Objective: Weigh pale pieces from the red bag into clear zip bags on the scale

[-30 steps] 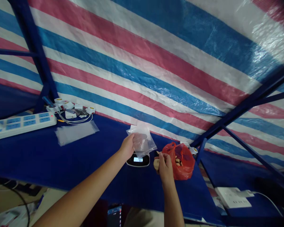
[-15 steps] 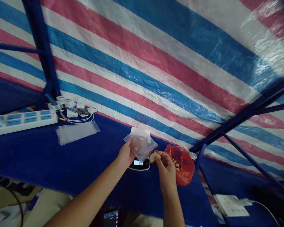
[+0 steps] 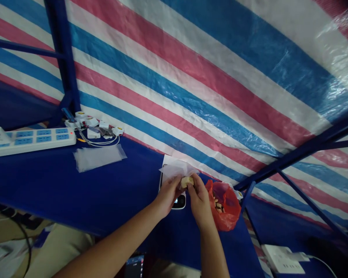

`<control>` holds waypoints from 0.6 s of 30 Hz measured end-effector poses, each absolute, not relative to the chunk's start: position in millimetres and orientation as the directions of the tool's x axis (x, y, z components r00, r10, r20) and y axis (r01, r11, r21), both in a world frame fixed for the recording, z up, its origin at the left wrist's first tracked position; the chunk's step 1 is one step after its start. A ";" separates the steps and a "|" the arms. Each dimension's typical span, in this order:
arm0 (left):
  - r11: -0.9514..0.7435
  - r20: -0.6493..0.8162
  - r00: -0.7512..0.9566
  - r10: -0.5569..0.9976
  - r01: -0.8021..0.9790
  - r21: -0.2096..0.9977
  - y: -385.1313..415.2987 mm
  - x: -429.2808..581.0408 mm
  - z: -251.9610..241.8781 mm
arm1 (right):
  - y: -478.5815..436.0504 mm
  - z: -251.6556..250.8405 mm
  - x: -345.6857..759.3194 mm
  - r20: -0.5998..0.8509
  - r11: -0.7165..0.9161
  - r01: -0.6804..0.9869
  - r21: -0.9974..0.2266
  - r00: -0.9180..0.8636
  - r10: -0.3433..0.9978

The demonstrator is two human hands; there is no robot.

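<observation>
Both hands have closed in since the earlier frame, and the pale food chunk (image 3: 187, 182) has moved from beside the red bag to the mouth of the clear plastic bag (image 3: 176, 168), right between them. The right hand (image 3: 200, 202) pinches the chunk, with fingers and thumb pressed together around it. The left hand (image 3: 168, 197) grips the lower part of the bag, its fingers closed on the plastic and reaching up to the chunk. (Whether the chunk has passed inside the bag, I cannot tell.)

Below the hands, the digital scale (image 3: 179, 202) sits on the blue table (image 3: 75, 193), mostly hidden, its display showing only as a sliver. Just right of it lies the red plastic bag (image 3: 227, 208), holding more pale pieces (image 3: 218, 206) near its open top.

Toward the far left of the table are a white power strip (image 3: 31, 139), a tangle of chargers and cables (image 3: 95, 129) and a flat stack of clear bags (image 3: 99, 157). A white socket block (image 3: 282, 259) sits on a lower blue surface to the near right. Striped tarpaulin (image 3: 191, 96) hangs behind everything.
</observation>
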State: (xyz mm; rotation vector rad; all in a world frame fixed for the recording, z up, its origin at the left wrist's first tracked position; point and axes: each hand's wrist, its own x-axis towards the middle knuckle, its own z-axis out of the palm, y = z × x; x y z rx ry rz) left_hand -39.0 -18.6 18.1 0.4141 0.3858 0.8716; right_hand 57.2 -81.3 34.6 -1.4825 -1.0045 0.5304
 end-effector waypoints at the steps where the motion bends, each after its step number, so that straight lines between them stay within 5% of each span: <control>1: 0.586 -0.164 0.592 0.789 -0.647 0.487 -18.7 -38.5 17.2 | -80.8 35.4 57.0 0.262 0.069 0.360 -0.931 0.522 0.812; 8: 0.604 -0.129 0.626 0.769 -0.644 0.469 -18.1 -38.0 11.8 | -73.5 30.2 42.6 0.504 -0.033 0.789 -0.613 0.423 0.753; 14: 0.601 -0.112 0.632 0.767 -0.646 0.471 -13.6 -40.0 5.6 | -98.0 20.2 31.3 0.589 -0.020 0.853 -0.522 0.377 0.715; 16: 0.590 -0.176 0.586 0.791 -0.655 0.473 -7.0 -41.0 1.9 | -129.3 8.4 17.2 0.571 -0.090 0.823 -0.561 0.463 0.678; 18: 0.583 -0.228 0.547 0.806 -0.665 0.467 0.8 -43.4 -1.9 | -166.1 -8.6 -4.4 0.358 -0.126 0.837 -0.533 0.358 0.862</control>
